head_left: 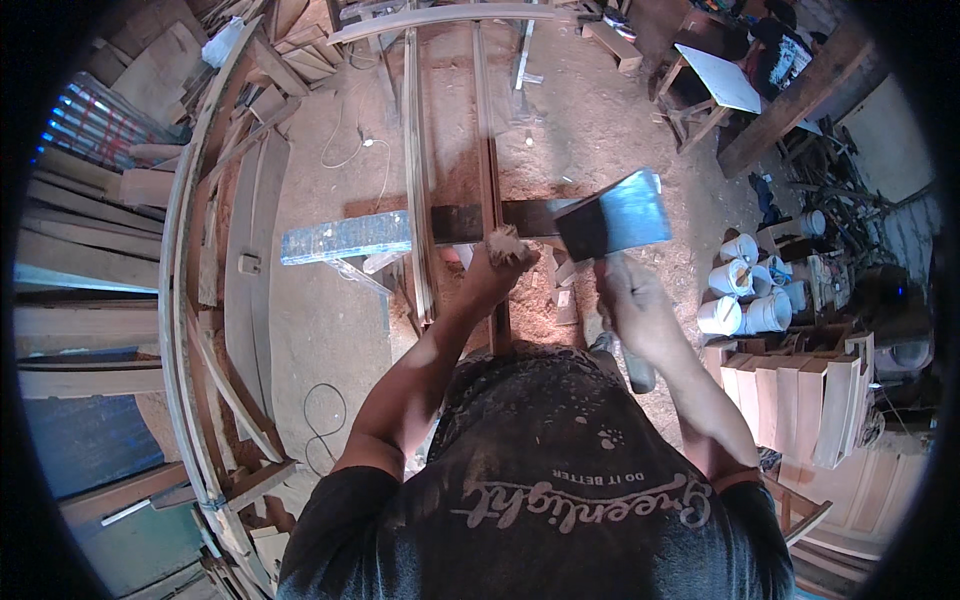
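My left hand (508, 250) is closed round a narrow reddish-brown wooden strip (490, 185), which runs away from my body. In my right hand (640, 310) is a hatchet, gripped by its handle (638, 372). Its broad blade (618, 215) is raised to the right of the strip and apart from it, dark on one side and shiny on the other. Beneath the strip lies a crosswise beam (345, 238), blue-grey at its left end. A paler long board (418, 170) rests across the same beam, left of my left hand.
Long curved boards (180, 290) stand along my left. A pale crosspiece (450, 16) is at the far end. White buckets (735, 280) and stacked wood pieces (800, 400) are on the right. A cord (325, 420) lies on the dusty floor; a white-topped table (718, 78) is far right.
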`<action>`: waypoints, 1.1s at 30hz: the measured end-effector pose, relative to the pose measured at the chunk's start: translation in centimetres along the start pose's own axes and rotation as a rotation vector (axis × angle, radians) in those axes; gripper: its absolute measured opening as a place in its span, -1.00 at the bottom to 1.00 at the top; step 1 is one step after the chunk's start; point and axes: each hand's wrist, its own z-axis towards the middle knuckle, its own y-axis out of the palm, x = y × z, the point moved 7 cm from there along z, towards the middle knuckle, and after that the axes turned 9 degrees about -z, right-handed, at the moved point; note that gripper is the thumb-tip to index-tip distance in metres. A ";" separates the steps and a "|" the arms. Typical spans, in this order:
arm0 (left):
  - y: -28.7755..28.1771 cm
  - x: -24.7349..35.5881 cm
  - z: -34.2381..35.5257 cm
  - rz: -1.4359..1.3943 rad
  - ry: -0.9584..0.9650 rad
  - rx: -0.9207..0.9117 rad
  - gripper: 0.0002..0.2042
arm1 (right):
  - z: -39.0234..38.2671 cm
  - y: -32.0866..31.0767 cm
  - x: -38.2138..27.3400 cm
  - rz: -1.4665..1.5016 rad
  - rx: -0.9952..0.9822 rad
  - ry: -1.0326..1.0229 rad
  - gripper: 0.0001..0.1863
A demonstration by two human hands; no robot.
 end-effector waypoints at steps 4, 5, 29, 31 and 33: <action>0.7 4.2 -1.9 0.461 0.443 -0.140 -0.74 | -1.6 -1.6 0.4 0.165 0.014 0.136 -0.62; 0.2 3.2 -1.7 0.316 0.268 -0.149 -0.74 | -1.9 -1.9 0.8 0.174 0.007 0.145 -0.61; 1.7 3.4 -3.6 0.200 0.302 0.034 -0.82 | 0.9 0.8 -6.1 -0.355 -0.086 -0.235 -0.71; 1.6 1.6 -4.7 0.475 0.326 -0.136 -0.85 | 0.5 -1.6 -9.5 -0.249 -0.012 -0.192 -0.77; 2.5 2.4 -6.2 0.827 0.494 -0.269 -0.87 | -1.3 -3.0 -11.6 0.114 0.089 -0.435 -0.71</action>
